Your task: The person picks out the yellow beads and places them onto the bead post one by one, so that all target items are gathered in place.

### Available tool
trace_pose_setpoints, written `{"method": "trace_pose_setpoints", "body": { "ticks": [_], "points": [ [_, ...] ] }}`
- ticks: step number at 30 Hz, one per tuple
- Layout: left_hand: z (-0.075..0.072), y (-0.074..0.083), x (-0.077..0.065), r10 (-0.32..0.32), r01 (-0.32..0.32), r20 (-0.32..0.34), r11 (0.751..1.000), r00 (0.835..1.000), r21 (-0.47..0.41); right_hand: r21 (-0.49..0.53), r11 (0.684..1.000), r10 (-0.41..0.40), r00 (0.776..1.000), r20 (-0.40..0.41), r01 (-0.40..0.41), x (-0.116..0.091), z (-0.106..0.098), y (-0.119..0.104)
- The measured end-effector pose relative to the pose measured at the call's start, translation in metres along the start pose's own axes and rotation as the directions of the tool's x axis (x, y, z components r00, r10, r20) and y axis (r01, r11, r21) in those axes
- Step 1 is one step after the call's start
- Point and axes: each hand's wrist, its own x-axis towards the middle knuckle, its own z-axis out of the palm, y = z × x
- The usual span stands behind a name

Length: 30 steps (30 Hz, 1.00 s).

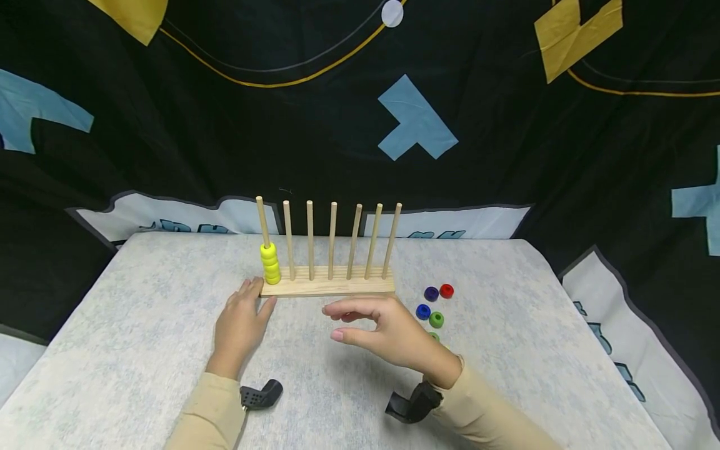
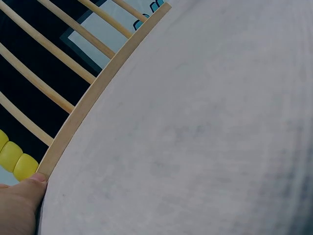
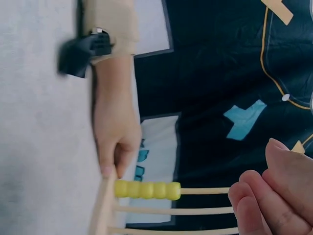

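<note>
A wooden bead stand (image 1: 326, 288) has several upright pegs in a row on a flat base. Yellow beads (image 1: 270, 264) are stacked on its leftmost peg; the other pegs are bare. My left hand (image 1: 239, 328) grips the base's left end, with its thumb (image 2: 35, 180) against the front edge in the left wrist view. To the right, my right hand (image 1: 388, 331) hovers in front of the base, thumb apart from loosely bent fingers, holding nothing. In the right wrist view, those fingers (image 3: 249, 210) overlap the peg ends.
Right of the stand lie loose beads: a purple one (image 1: 431, 294), a red one (image 1: 447, 290), a blue one (image 1: 423, 312) and a green one (image 1: 436, 319). More beads are partly hidden by the right hand. A dark patterned cloth (image 1: 315, 137) hangs behind the table (image 1: 534, 350).
</note>
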Motion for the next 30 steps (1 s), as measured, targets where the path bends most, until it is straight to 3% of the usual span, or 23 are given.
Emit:
{"method": "trace_pose_setpoints", "body": {
  "ticks": [4, 9, 21, 25, 30],
  "points": [
    [0.0, 0.0, 0.0, -0.002, 0.002, 0.002, 1.0, 1.0, 0.003, 0.0, 0.999, 0.045, 0.999, -0.006, -0.045, -0.009, 0.002, 0.01],
    [0.001, -0.001, 0.001, 0.002, -0.002, 0.001, 1.0, 1.0, 0.002, 0.0, 0.999, 0.038, 0.998, -0.047, -0.038, -0.02, -0.001, 0.028],
    [0.001, -0.001, 0.001, -0.007, 0.007, 0.007, 1.0, 1.0, 0.005, -0.022, 0.994, 0.106, 0.988, -0.111, -0.109, -0.05, -0.026, 0.07],
    [0.001, -0.001, 0.0, -0.008, 0.008, 0.006, 1.0, 1.0, 0.004, -0.059, 0.99, 0.121, 0.982, -0.148, -0.131, -0.056, -0.034, 0.087],
    [0.0, -0.001, 0.0, -0.01, 0.01, 0.009, 1.0, 1.0, 0.004, -0.163, 0.96, 0.199, 0.963, -0.18, -0.228, -0.059, -0.042, 0.107]
  ]
}}
